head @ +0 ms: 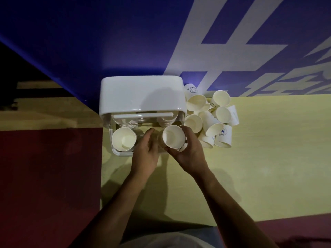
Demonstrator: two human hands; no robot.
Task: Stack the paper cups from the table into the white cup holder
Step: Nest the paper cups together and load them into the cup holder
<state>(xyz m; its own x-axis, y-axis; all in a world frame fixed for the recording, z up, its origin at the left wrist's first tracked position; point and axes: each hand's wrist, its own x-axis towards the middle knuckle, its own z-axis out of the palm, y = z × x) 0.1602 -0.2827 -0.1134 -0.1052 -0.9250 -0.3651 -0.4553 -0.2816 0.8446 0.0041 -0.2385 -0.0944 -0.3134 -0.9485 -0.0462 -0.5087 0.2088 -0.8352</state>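
The right grip (188, 153) is curling its fingers round a cup (173, 137), mouth up, holding it at the near right side of the holder (141, 97). The left grip (145, 153), just left of that cup, is lying loosely spread, holding nothing. Further left, a second cup (123, 138) is sitting in the holder. Right of the right grip, loose cups (213, 120) are lying heaped on the bench (259, 158).

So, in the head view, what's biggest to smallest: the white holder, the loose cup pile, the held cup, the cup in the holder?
1. white cup holder
2. pile of loose cups
3. held cup and cup in the holder: these look alike, and the held one may be nearer, so they are unranked.
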